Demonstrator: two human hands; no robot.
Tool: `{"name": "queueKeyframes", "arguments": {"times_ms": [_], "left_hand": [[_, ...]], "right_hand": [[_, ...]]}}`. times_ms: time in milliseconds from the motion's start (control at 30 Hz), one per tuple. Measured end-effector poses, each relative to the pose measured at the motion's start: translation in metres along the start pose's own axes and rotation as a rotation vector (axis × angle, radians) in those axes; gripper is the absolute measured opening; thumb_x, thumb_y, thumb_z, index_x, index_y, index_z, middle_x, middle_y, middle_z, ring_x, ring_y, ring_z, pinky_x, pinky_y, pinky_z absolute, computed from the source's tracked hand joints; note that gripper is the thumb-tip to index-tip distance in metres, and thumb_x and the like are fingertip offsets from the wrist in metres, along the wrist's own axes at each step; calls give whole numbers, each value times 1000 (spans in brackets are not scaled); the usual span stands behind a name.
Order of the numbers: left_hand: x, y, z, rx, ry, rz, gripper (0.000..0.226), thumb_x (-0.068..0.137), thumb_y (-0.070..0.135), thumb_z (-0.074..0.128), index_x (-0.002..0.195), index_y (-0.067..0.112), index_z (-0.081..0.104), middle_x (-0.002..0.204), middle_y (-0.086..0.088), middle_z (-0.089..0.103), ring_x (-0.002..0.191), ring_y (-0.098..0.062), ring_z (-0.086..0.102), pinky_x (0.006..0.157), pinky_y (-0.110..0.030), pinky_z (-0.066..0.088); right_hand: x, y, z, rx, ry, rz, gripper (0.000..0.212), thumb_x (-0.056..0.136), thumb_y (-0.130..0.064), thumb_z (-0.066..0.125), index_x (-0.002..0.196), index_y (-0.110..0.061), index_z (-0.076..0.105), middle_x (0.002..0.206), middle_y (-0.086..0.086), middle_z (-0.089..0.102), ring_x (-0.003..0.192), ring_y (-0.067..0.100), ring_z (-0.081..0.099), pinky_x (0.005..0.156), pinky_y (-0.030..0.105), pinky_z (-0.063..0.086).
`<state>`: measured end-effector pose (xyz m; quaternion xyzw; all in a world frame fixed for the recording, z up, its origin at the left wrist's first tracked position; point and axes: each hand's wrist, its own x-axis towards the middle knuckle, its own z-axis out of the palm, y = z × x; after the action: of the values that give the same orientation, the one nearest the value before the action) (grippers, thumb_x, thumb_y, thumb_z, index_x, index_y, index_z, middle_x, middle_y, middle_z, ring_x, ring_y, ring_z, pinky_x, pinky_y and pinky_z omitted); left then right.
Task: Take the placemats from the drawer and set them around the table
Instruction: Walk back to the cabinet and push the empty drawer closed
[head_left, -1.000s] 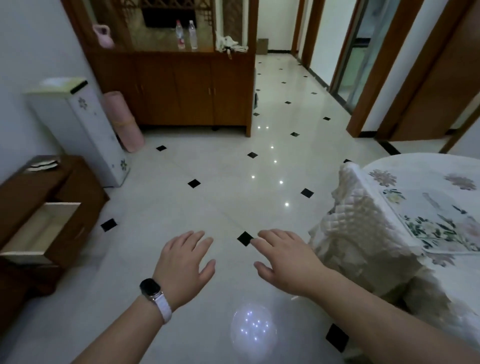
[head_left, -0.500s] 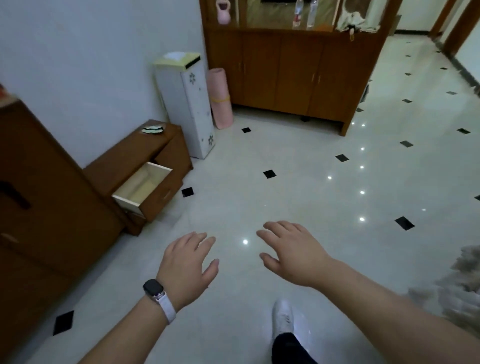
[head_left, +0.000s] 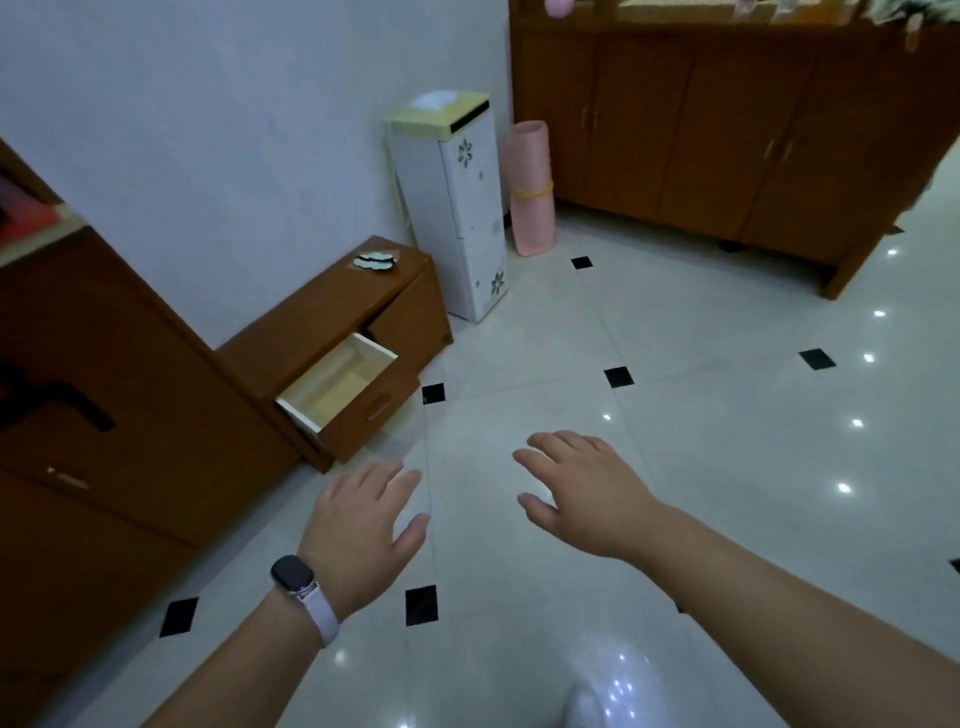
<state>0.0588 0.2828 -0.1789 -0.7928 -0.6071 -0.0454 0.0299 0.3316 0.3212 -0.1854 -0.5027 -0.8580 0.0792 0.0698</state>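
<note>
**Left hand (head_left: 363, 525) and right hand (head_left: 582, 493) spread, holding nothing**

I see both held palm-down over the tiled floor (head_left: 701, 441), fingers loose and apart. The drawer (head_left: 337, 384) stands open just beyond the left hand, in a low brown cabinet (head_left: 322, 317) against the wall. Its pale inside shows, but I cannot make out placemats there. Beyond the drawer stands a white unit (head_left: 457, 208).
</note>
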Motion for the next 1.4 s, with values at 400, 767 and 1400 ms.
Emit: {"name": "queueKeyframes", "arguments": {"times_ms": [400,767,1400], "left_hand": [[39,-104,40,-52,-41,-268,51,89,52,42,118,19,68,117,-4,68,104,-26,65,86,-44,52],[152,-280,103,-163,-41,-287,48,88,53,43,113,21,69,115,-3,68,102,-25,64,81,-40,51],[233,-431,176,-275,-180,-431,48,84,49,45,115,19,66,115,-4,67,102,-28,63,80,-40,51]], "right_hand": [[170,-20,26,10,-127,-245,57,89,-54,34,131,-22,55,132,1,57,120,25,53,97,41,45],[365,-59,59,-63,-194,-219,49,87,-53,42,122,-23,59,125,-1,61,112,23,59,91,38,50],[554,-98,156,-34,-317,-246,59,85,-53,36,125,-17,60,129,5,59,116,28,57,90,42,48]]}}
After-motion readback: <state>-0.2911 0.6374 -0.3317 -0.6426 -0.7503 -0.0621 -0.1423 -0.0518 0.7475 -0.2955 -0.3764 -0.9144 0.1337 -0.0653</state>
